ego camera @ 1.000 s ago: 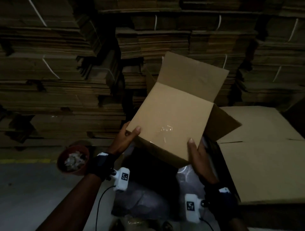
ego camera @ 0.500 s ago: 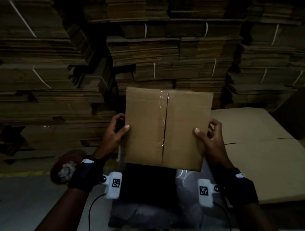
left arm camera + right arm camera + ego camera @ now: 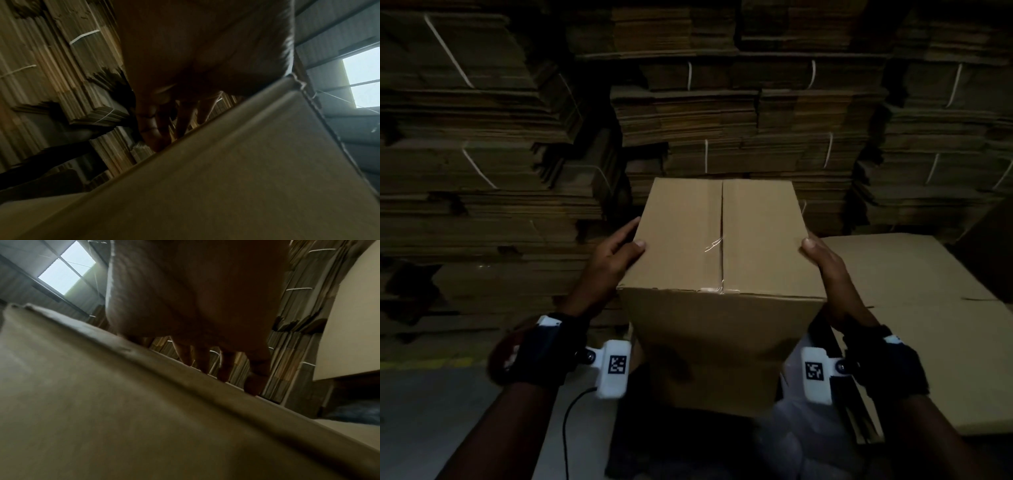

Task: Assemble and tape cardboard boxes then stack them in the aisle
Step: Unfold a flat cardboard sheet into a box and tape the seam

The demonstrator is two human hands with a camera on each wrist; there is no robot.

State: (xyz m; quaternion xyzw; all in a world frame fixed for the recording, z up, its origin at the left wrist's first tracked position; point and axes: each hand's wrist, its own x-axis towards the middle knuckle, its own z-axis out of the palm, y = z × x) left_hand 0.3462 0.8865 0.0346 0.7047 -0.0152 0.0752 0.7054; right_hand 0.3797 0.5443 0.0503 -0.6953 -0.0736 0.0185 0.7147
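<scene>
Taped cardboard box (image 3: 719,260) clamped between left hand (image 3: 613,253) and right hand (image 3: 825,260), thumbs on top; fingers behind sides mostly hidden, wrist views blurred.

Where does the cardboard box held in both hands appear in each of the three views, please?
Head: cardboard box at centre, taped seam facing up.
Left wrist: fills the lower right, below the fingers.
Right wrist: fills the lower left.
Shared landmark: strapped stacks of flat cardboard behind it.
</scene>
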